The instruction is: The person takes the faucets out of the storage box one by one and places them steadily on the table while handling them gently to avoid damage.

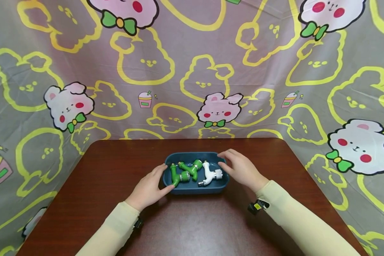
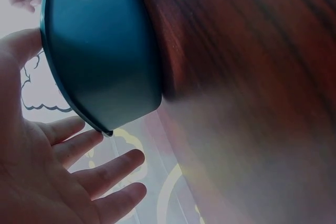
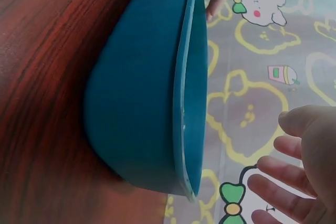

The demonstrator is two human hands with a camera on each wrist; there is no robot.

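Note:
A blue oblong plastic basin [image 1: 195,191] sits on the table with three taps inside. One green tap [image 1: 175,177] lies at the left and a second green tap [image 1: 194,168] lies at the middle. At the right is a white tap [image 1: 208,173]. My left hand [image 1: 148,186] is at the basin's left end, thumb and fingertips at the rim, fingers spread and mostly straight. Over by the right end, my right hand [image 1: 243,170] has loosely bent fingers; the right wrist view shows this hand [image 3: 307,163] apart from the basin's wall [image 3: 136,82].
The dark red-brown wooden table [image 1: 192,227] has rounded far corners. A patterned cloth [image 1: 179,42] with cartoon animals hangs behind it and along both sides. Each wrist carries a small black camera, such as the right one [image 1: 257,206].

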